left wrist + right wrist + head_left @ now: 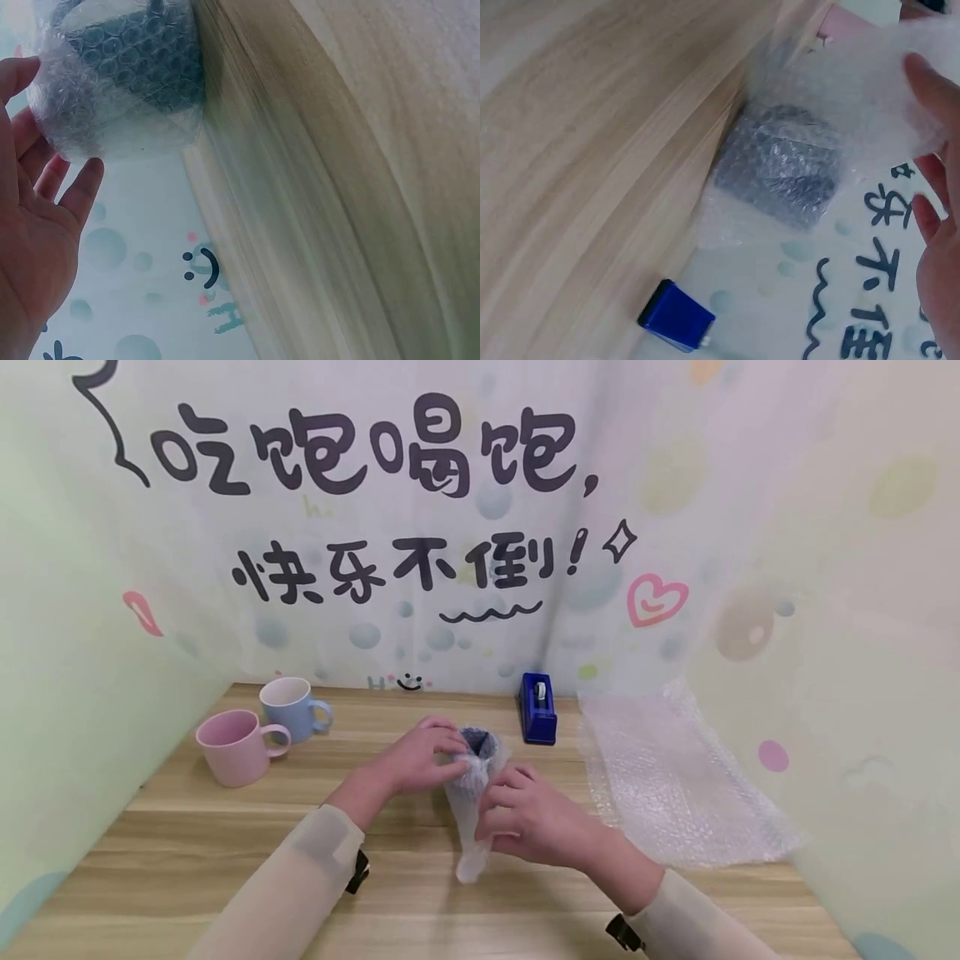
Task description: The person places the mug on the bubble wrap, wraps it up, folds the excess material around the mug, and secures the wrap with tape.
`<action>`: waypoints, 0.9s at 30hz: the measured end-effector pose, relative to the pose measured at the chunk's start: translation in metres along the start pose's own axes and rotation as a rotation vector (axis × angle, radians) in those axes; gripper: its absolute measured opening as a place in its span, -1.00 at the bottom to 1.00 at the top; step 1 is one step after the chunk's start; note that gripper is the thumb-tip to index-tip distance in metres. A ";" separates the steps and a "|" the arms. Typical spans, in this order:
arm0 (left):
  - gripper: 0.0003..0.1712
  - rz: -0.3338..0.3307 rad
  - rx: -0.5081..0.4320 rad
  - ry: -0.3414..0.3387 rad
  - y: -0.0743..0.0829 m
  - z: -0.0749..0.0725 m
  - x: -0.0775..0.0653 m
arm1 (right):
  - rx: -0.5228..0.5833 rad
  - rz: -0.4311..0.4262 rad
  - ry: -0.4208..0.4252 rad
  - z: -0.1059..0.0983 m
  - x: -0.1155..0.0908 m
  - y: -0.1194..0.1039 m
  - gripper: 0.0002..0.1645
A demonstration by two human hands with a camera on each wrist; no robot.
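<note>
The bubble-wrapped bundle [472, 782] is sitting on the wooden table [247, 852] between my hands, its dark opening facing upward. My left hand [420, 756] is resting its loosely spread fingers against the bundle's left side near the top. My right hand [536, 814] is pinching the wrap's loose flap [471, 857], which is hanging down toward me. Beyond, slightly right, a blue tape dispenser [537, 714] is standing by the wall; further right, a bubble-wrap sheet [675, 768] is lying spread out. Off left, a pink mug [234, 756] and a blue mug [291, 718] are standing close together.
</note>
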State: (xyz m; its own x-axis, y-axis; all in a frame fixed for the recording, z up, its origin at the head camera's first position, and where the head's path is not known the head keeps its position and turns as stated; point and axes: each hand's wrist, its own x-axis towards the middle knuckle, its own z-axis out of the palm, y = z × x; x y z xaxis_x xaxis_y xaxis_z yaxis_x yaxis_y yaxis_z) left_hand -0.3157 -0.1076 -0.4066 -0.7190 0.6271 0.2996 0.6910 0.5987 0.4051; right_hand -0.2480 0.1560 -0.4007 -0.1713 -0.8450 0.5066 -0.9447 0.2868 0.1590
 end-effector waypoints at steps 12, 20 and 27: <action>-0.57 -0.046 -0.026 -0.019 -0.004 0.005 -0.003 | 0.275 0.606 0.185 0.024 0.014 0.037 -0.85; -0.51 -0.044 -0.075 0.013 -0.005 0.007 -0.007 | 0.261 0.770 0.014 0.034 0.025 0.052 -0.69; -0.53 -0.094 -0.166 0.031 -0.004 0.011 -0.006 | 0.204 0.811 0.001 0.036 0.031 0.052 -0.68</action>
State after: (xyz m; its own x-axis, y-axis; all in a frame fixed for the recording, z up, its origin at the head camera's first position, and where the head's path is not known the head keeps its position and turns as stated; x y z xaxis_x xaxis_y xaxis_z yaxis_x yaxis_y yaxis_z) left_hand -0.3134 -0.1079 -0.4189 -0.7833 0.5552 0.2797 0.6011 0.5616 0.5685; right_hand -0.3122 0.1280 -0.4073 -0.8197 -0.4118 0.3982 -0.5609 0.7182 -0.4118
